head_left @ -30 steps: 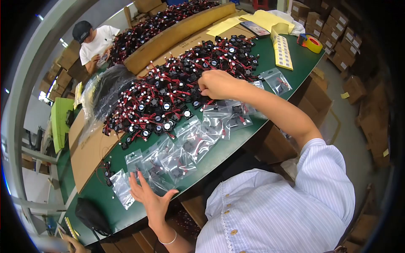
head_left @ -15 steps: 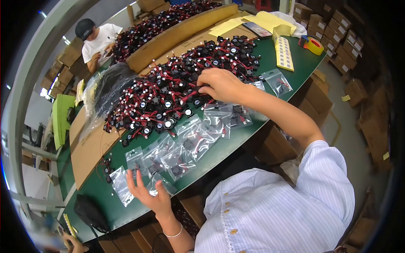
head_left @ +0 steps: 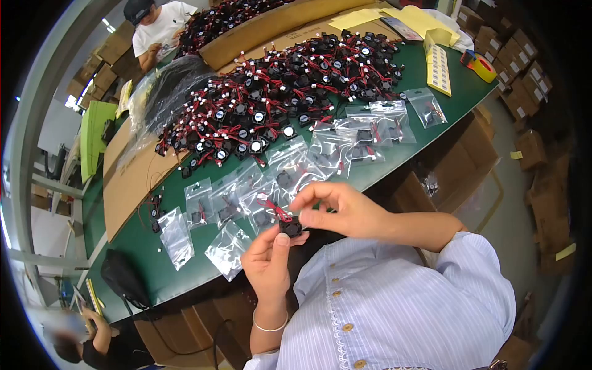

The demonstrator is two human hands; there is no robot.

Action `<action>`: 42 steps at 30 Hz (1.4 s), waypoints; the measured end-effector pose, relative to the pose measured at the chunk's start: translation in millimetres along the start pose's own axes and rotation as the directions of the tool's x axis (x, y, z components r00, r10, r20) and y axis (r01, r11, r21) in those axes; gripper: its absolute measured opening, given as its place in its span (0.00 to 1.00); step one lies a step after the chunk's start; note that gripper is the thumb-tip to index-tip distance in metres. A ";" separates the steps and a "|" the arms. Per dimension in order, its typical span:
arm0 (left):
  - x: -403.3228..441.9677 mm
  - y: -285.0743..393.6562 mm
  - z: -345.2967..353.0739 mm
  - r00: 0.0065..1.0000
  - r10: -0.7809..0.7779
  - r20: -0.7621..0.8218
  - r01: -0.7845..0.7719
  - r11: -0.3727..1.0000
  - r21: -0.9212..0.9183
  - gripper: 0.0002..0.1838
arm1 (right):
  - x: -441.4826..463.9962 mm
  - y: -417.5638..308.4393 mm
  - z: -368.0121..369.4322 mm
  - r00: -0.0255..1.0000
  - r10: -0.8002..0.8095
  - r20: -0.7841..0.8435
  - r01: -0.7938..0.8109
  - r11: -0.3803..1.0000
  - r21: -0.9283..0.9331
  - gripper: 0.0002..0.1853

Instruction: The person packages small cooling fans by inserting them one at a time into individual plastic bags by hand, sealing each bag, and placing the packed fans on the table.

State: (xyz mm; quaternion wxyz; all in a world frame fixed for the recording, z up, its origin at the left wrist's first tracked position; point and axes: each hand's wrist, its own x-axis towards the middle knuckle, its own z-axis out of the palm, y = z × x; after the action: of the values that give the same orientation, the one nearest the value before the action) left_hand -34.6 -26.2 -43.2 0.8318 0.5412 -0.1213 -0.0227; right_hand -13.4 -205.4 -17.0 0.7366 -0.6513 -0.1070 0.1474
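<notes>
My left hand pinches a small black cooling fan between thumb and fingers, just in front of the table edge. Red wires with a white plug rise from the fan. My right hand is bent in a pinch at these wires, close beside the fan; its fingertips partly hide the contact. Beyond both hands, several clear zip bags with fans inside lie in an overlapping row. Nearer my left hand are a clear bag and another flat bag; their contents are hard to make out.
A large heap of wired fans covers the green table. Sticker sheets and a yellow tape roll lie at right, a black pouch at left. A co-worker sits across; another person is at lower left.
My right hand has come back from the heap to my left hand. My left hand, spread over the bags before, now grips a fan. The view has shifted slightly.
</notes>
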 end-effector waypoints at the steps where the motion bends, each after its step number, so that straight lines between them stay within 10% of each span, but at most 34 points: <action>1: -1.8 3.0 -1.7 1.000 -0.002 -0.001 0.002 1.000 0.003 0.14 | -0.1 -2.6 -1.0 0.997 -0.072 -0.029 0.069 0.993 -0.093 0.17; 3: -6.2 8.3 -3.7 0.989 0.136 0.056 -0.143 0.805 0.575 0.12 | 0.1 -5.5 0.8 0.990 -0.130 -0.050 0.123 0.984 -0.126 0.17; 5: -9.5 11.4 1.9 0.982 0.175 0.076 -0.182 0.741 0.646 0.09 | 1.3 -3.0 3.4 0.909 -0.402 0.110 0.416 0.895 -0.162 0.12; 8: -12.3 12.4 3.4 0.987 0.137 0.079 -0.158 0.802 0.577 0.12 | -2.0 -5.4 9.5 0.919 -0.389 0.065 0.395 0.906 -0.151 0.09; 9: -9.4 15.0 3.9 0.984 -0.159 0.086 0.149 0.983 0.104 0.15 | -2.3 -5.6 9.5 0.914 -0.402 0.060 0.406 0.901 -0.153 0.09; 10: -7.4 17.0 3.3 0.888 -0.395 0.235 0.457 0.808 -0.372 0.18 | -2.0 -5.2 8.9 0.914 -0.401 0.067 0.407 0.901 -0.152 0.09; 11: -6.4 8.2 -4.7 0.808 -0.437 0.395 0.585 0.676 -0.448 0.22 | -1.8 -4.2 7.8 0.889 -0.446 0.101 0.457 0.872 -0.176 0.09; 16: -9.2 -7.6 6.0 0.936 -0.330 0.121 0.343 0.784 -0.517 0.15 | -11.7 -11.9 6.2 0.725 -0.682 0.094 0.644 0.624 -0.442 0.12; 27: -16.7 8.6 13.0 0.999 -0.044 -0.002 0.042 0.970 -0.240 0.17 | -24.0 -11.3 10.0 0.847 -0.512 -0.143 0.432 0.820 -0.377 0.10; 42: -21.5 1.9 16.0 0.996 -0.073 -0.045 0.056 0.951 -0.305 0.14 | -30.0 0.4 13.7 0.771 -0.636 -0.030 0.487 0.621 -0.614 0.14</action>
State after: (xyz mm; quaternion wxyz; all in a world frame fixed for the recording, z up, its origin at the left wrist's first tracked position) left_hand -59.3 -36.1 -39.2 0.9068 0.4113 -0.0757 -0.0531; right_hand -46.2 -203.3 -14.6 0.5206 -0.7869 -0.2540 -0.2128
